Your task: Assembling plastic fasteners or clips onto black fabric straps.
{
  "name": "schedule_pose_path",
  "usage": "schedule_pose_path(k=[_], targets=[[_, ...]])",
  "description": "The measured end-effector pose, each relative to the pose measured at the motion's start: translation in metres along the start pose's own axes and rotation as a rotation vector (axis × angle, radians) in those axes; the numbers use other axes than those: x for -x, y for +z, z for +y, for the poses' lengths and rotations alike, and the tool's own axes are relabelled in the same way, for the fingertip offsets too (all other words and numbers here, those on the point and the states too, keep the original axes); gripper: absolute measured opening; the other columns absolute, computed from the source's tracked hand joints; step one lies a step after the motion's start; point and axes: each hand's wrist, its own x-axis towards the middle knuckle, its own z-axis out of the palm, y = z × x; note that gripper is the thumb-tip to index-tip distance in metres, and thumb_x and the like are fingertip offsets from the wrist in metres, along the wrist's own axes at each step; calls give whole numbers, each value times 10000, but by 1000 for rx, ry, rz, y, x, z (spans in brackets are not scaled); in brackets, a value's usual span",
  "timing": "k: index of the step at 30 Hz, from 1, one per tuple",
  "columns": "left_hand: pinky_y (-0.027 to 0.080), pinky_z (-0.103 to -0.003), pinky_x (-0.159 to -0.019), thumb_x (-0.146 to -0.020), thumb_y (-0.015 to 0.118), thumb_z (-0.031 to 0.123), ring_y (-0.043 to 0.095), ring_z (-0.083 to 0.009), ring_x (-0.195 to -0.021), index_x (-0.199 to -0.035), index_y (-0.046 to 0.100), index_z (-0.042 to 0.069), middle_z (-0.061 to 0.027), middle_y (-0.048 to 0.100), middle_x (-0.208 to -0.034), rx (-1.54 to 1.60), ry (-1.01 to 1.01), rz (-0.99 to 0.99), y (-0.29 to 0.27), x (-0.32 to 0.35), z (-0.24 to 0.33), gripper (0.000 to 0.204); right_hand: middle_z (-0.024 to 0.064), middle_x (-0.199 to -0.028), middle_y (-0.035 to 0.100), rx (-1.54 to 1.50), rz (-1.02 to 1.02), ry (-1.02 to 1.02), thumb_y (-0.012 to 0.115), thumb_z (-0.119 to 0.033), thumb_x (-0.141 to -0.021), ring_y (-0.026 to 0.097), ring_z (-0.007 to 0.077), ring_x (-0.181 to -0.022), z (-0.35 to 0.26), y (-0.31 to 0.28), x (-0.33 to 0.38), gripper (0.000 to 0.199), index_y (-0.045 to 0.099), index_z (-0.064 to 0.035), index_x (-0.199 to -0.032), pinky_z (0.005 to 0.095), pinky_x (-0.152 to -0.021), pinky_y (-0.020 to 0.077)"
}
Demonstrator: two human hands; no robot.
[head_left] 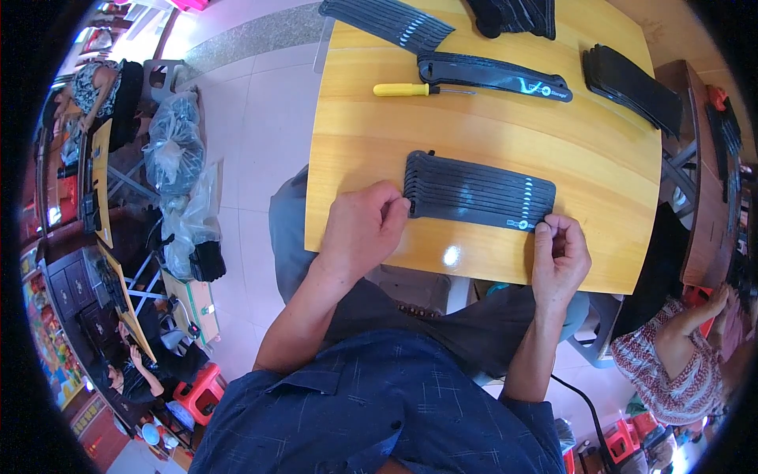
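A fanned row of flat black straps (482, 189) lies on the yellow wooden table (371, 134) in front of me, with white print near the right ends. My left hand (363, 225) is closed, thumb and forefinger pinching the lower left corner of the row. At the lower right corner, the thumb and forefinger of my right hand (562, 253) close on the edge of the nearest strap. Beyond the row lies a screwdriver (407, 90) with a yellow handle, its shaft toward the right.
More black strap bundles lie along the far side: a fanned one (387, 22), a stacked one (493, 77), a dark pile (517, 16) and a stack (632, 88) at right. Clear plastic bags (174, 142) sit on the floor at left. Other people sit at both sides.
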Motion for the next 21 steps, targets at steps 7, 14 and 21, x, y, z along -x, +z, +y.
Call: schedule_pose_path(k=[7, 14, 21], targets=[[399, -323, -486, -943, 692, 126, 507, -135, -505, -849, 662, 11, -113, 567, -605, 6, 4, 13, 0, 0, 1, 151, -12, -789, 591, 2, 6, -9, 718, -25, -943, 525, 50, -671, -1, 1, -1, 68, 676, 4, -988, 209, -578, 435], [392, -322, -484, -935, 697, 117, 494, -131, -504, -837, 653, 10, -107, 563, -603, 30, -8, 17, 1, 1, 2, 151, -15, -782, 586, 13, 6, -4, 719, -33, -943, 520, 51, -664, -1, 1, -1, 59, 673, -9, -969, 209, -574, 428], [400, -329, -488, -932, 696, 110, 500, -145, -499, -827, 637, 11, -111, 564, -604, 24, 15, 32, 2, 1, 2, 155, -21, -776, 578, 12, 6, 1, 714, -37, -947, 507, 48, -659, -2, 1, -1, 50, 672, -11, -957, 206, -569, 417]])
